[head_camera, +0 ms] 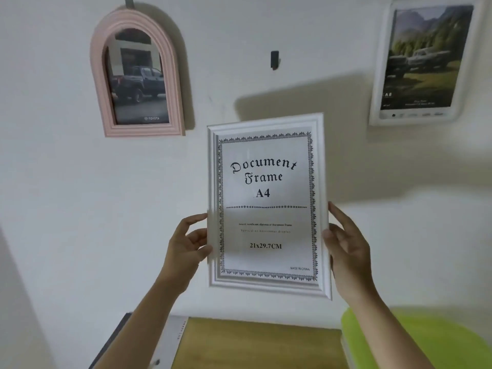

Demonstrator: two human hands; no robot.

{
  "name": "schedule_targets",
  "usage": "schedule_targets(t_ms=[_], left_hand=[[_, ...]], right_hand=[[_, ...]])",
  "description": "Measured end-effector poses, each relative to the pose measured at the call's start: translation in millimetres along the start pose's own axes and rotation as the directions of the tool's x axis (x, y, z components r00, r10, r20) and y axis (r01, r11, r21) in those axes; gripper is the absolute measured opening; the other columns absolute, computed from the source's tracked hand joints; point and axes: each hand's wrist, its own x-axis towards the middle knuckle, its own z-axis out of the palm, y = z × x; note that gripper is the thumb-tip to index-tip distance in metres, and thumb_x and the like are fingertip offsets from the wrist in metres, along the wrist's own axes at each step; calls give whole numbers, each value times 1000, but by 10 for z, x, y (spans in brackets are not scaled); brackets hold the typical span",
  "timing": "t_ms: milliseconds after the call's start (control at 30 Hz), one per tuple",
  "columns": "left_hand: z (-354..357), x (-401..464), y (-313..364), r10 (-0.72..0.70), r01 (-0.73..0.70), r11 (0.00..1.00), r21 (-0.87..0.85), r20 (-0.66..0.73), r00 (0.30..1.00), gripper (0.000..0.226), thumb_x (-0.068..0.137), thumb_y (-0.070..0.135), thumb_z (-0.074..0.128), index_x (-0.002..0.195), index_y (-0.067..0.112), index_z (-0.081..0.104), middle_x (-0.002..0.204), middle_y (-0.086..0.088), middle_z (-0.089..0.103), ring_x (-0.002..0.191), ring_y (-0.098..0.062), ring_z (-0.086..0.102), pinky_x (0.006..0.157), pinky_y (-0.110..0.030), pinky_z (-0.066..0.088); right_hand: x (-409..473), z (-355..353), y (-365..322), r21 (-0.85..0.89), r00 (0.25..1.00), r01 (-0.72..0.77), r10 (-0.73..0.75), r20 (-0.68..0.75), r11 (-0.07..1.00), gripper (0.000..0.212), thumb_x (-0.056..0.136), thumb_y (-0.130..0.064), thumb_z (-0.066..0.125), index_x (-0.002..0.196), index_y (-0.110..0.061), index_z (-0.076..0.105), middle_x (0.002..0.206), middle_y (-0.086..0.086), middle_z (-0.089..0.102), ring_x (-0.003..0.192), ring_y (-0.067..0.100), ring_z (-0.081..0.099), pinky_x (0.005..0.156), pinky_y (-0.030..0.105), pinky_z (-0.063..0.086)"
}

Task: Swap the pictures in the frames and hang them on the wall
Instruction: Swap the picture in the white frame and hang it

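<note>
The wall carries a pink arched frame and a white frame, apart. Between them, below a bare hook, the document frame is gripped upright by left hand and right hand, probably for hanging there.

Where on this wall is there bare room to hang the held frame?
Bare wall around the empty hook, between the pink arched frame and the white landscape frame. Both flanks are taken. White document frame is held below it.
</note>
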Motion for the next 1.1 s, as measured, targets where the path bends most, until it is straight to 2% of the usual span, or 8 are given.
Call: schedule_targets(t_ms=[100,233,400,467,567,700,933,1100], left_hand=[[-172,-293,-232,-107,107,994,-4,38,994,64,77,-28,46,115,23,55,88,-18,66,76,-22,60,66,-31,46],[-344,-692,-534,-273,272,962,22,63,960,61,78,-25,49,115,25,54,92,-19,66,80,-25,62,82,-43,48],[-383,-1071,-763,-410,393,883,258,13,912,44,84,-2,59,119,25,55,113,-8,63,102,-22,61,86,-31,49],[-307,-1129,-724,-388,368,851,375,-23,921,42,85,7,61,124,21,53,123,0,57,107,-15,55,85,-25,42],[-122,-1162,-513,-274,216,892,398,95,957,37,86,16,63,121,27,55,119,8,59,108,-9,56,91,-28,46],[170,-1190,-140,-170,82,947,312,268,948,35,87,22,61,117,37,55,113,13,61,102,-1,61,87,-20,50],[275,-1183,-17,-102,-11,915,402,259,960,39,83,24,67,120,33,58,111,5,51,86,0,63,71,-10,49],[180,-1166,53,-73,3,877,480,127,989,43,71,21,77,110,29,63,102,7,57,76,-4,63,68,-5,45]], right_hand=[[-460,68,61,11,995,-87,88,-46,996,50,92,-1,53,118,-43,62,84,0,68,87,21,61,91,45,46],[-1002,250,123,-59,981,-141,131,-145,988,44,90,3,54,123,-25,59,84,-10,72,83,6,64,86,23,51],[-1531,423,184,-174,955,-211,165,-246,962,41,90,4,55,126,-17,54,80,-13,71,75,-7,62,74,7,46],[-1716,489,181,-211,946,-243,183,-268,947,40,90,1,56,126,-17,55,95,0,70,79,-7,63,74,6,46],[-1968,626,168,-220,939,-276,213,-271,936,39,91,0,55,127,-14,55,117,1,66,95,-3,64,78,8,48],[-2245,850,167,-244,943,-268,202,-264,932,41,91,-2,56,126,-23,55,121,2,66,109,16,64,91,29,53],[-2461,1105,269,-463,981,-109,19,-195,880,43,87,-10,55,130,-9,55,96,1,72,71,3,60,67,21,51],[-2483,1257,212,-593,997,5,-48,-56,805,43,88,-14,56,130,-5,55,66,-31,41,47,-7,39,53,2,27]])
